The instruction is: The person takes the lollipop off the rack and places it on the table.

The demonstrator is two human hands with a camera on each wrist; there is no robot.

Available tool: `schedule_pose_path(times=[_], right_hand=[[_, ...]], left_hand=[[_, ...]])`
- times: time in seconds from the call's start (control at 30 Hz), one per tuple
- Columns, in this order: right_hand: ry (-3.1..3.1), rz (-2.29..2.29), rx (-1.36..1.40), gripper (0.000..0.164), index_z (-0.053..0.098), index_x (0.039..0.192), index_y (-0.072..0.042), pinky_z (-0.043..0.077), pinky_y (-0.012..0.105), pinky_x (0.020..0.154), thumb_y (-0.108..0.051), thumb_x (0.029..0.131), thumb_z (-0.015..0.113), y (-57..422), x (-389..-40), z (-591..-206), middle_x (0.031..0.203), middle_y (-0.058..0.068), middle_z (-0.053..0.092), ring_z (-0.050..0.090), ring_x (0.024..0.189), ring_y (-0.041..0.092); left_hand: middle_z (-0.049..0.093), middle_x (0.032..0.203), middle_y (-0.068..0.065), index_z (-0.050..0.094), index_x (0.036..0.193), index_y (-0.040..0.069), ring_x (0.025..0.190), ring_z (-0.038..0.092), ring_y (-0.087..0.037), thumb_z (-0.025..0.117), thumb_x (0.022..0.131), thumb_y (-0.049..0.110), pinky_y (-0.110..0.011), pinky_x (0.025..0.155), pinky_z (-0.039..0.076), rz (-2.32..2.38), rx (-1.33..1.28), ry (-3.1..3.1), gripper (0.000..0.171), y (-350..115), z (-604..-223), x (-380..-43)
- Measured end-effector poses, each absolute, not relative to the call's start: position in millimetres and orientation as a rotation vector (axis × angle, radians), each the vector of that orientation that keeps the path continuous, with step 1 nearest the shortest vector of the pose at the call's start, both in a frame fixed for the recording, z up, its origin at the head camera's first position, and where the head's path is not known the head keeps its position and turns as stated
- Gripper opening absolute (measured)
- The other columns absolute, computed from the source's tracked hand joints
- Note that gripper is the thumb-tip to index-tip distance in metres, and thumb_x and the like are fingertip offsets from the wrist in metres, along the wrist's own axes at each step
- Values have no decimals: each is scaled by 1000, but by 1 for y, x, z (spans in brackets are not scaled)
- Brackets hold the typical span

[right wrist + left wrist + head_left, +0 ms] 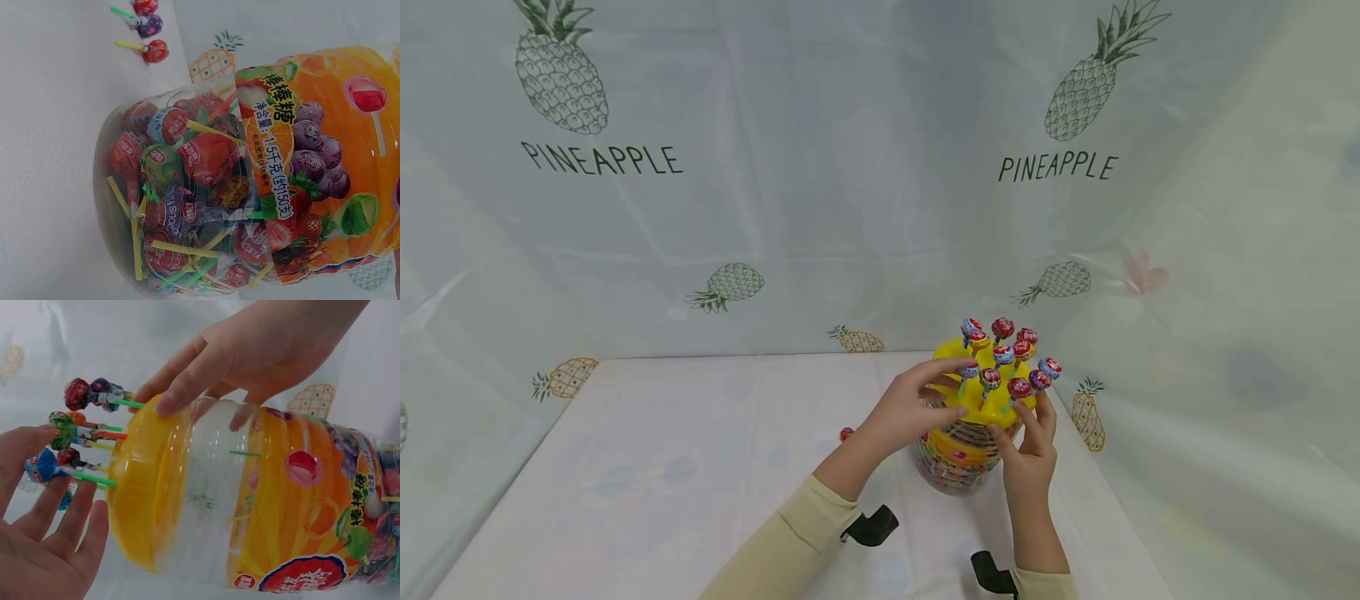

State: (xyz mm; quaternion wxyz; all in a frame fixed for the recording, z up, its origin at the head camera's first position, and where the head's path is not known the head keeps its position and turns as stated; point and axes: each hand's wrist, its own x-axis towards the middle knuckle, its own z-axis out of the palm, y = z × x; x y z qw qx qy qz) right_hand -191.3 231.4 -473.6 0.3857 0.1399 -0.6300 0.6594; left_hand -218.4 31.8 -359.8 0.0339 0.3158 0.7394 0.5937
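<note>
Insertion appears partly complete. Many standing lollipops occupy the lid of the jar on the desk; at least three loose lollipops lie beside the jar. Left hand: fingers spread around a blue lollipop, contact unclear. Right hand: fingers apart against the lid.

Jar cropped at right in the 2 wrist views, lollipops on desk partly hidden behind left forearm, head-view label unreadably small
</note>
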Motion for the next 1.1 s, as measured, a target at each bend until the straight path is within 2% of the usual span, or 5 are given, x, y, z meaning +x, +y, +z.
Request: schedule_pose_path(times=[0.3, 0.5, 0.83, 1.1], right_hand=[[-1592, 1692, 356, 42, 64, 121, 3, 22, 25, 113, 22, 83, 61, 229, -191, -473, 151, 7, 30, 17, 143, 25], [-1577, 1712, 354, 42, 64, 120, 3, 22, 26, 114, 22, 83, 61, 228, -190, -471, 151, 7, 30, 17, 143, 25], [-1583, 1714, 344, 42, 65, 121, 2, 22, 24, 113, 21, 84, 61, 231, -190, -474, 152, 6, 30, 17, 144, 24], [-1599, 1713, 325, 41, 65, 120, 1, 22, 26, 113, 19, 84, 62, 231, -190, -473, 152, 5, 30, 16, 144, 24]], left_hand=[[58, 128, 6, 55, 138, 26, 108, 59, -14, 73, 89, 11, -34, 95, 49, 1996, 981, 2267, 55, 15, -364, -219], [58, 125, 0, 55, 138, 26, 104, 61, -18, 72, 88, 7, -37, 94, 49, 2051, 838, 2271, 56, -7, -376, -216], [57, 122, -6, 55, 138, 23, 97, 62, -22, 73, 86, 5, -32, 84, 53, 2050, 612, 2310, 57, -39, -414, -221], [57, 121, -7, 57, 135, 28, 93, 63, -21, 70, 86, -3, -33, 75, 56, 2016, 448, 2320, 60, -59, -440, -222]])
